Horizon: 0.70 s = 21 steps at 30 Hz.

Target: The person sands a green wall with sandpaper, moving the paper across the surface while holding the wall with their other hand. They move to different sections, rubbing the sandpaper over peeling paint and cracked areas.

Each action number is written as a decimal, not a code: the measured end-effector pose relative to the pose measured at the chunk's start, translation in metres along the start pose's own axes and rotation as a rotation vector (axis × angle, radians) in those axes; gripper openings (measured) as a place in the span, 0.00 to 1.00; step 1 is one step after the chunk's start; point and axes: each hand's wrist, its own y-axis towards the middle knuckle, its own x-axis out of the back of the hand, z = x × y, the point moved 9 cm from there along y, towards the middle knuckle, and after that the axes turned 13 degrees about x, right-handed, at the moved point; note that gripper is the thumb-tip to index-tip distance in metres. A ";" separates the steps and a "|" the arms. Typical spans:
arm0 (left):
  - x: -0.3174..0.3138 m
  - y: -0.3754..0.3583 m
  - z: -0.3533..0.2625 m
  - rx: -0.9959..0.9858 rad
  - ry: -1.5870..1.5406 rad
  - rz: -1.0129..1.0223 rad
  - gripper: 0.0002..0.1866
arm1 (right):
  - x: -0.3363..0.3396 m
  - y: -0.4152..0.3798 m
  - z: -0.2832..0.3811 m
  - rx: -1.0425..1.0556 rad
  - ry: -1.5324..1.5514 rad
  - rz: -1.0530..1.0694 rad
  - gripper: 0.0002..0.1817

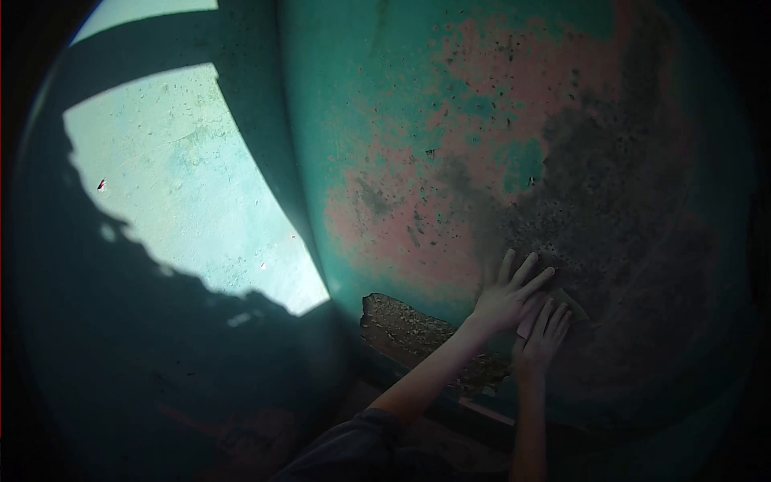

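Dim overall, teal-green colour cast. 1 bright sunlit patch [193, 185] upper left on floor, hard-edged, slightly blown out. Dark shadow band [249, 120] crosses it; large ragged shadow [144, 345] fills lower left. Wall [482, 145] in soft shade, low contrast. Hands murky, mild blur, grainy. Strong fisheye curvature; heavy black vignette in corners. Thin red fringe along left edge.
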 end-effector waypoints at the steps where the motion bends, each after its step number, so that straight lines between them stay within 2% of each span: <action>1: 0.000 0.001 0.002 -0.001 0.002 -0.001 0.31 | 0.006 0.007 -0.006 0.000 0.001 -0.002 0.38; 7: -0.004 -0.002 0.004 0.009 0.084 -0.035 0.30 | 0.066 0.060 -0.021 0.002 0.023 -0.123 0.38; 11: 0.001 -0.001 0.003 0.005 0.035 -0.019 0.30 | 0.016 0.006 -0.014 -0.011 0.006 -0.156 0.36; 13: 0.001 -0.001 0.004 -0.001 0.023 -0.013 0.30 | -0.004 -0.010 -0.012 -0.020 -0.011 -0.077 0.36; 17: -0.002 -0.004 0.005 -0.020 0.043 -0.049 0.31 | 0.054 0.044 -0.020 -0.021 0.007 -0.209 0.34; 19: 0.000 -0.004 0.003 -0.039 0.043 -0.089 0.31 | 0.069 0.068 -0.018 0.069 -0.262 -0.166 0.32; 21: 0.001 -0.004 0.003 -0.038 0.035 -0.089 0.31 | 0.063 0.066 -0.012 0.055 -0.323 -0.166 0.29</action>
